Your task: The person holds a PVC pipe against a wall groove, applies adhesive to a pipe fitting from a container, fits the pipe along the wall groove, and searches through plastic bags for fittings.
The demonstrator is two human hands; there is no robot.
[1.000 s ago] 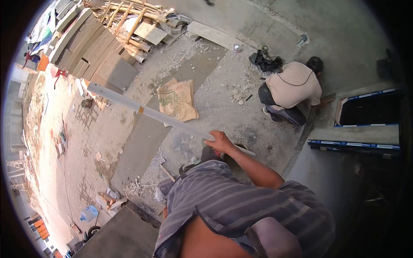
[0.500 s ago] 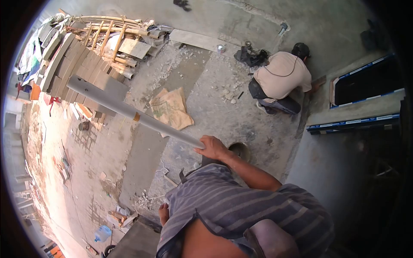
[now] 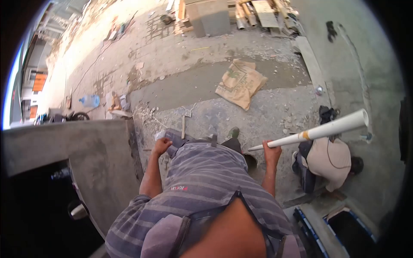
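Observation:
My right hand is closed around a white plastic pipe near its narrow-looking end. The pipe points out to the right, with a brownish-yellow mark partway along and its hollow end facing outward. My left hand hangs beside my left thigh with its fingers curled; whatever they may hold is hidden. A whitish scrap shows close to that hand. On the ground ahead of my legs lies a hammer-like tool with a wooden handle. A round container is partly visible below my right hand.
A co-worker crouches at right, beneath the pipe's line. A printed sack lies ahead on rubble-strewn ground. A concrete wall with a dark opening stands at left. Stacked boards and bamboo are at the back.
My view has turned left. The pipe, still in my right hand, has swung from pointing left across the ground to pointing right, past the co-worker. My left hand now shows more fully.

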